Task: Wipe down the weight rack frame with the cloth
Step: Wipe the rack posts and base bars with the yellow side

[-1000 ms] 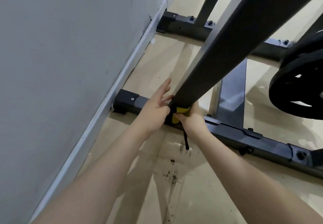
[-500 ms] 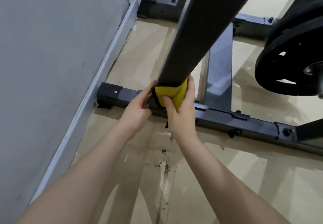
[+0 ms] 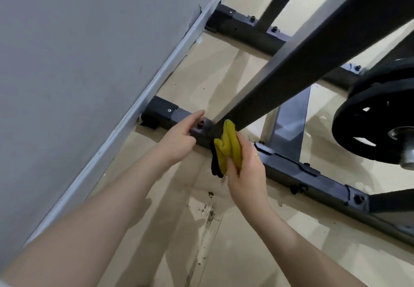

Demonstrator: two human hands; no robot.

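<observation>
Both bare forearms reaching up from the bottom edge toward mid-frame. Left hand (image 3: 181, 139) left of centre, index finger extended toward upper right, other fingers loosely curled, holding nothing. Right hand (image 3: 245, 165) just right of centre, palm facing left, fingers curled round a bunched yellow and black cloth (image 3: 227, 148).

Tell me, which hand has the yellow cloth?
The right hand grips the bunched yellow cloth beside the rack's base bar. The left hand holds nothing, its fingers loosely spread.

Yellow cloth (image 3: 228, 145) with black edging, dark grey rack frame (image 3: 298, 67), black weight plate (image 3: 376, 121), beige floor (image 3: 224, 67).
</observation>
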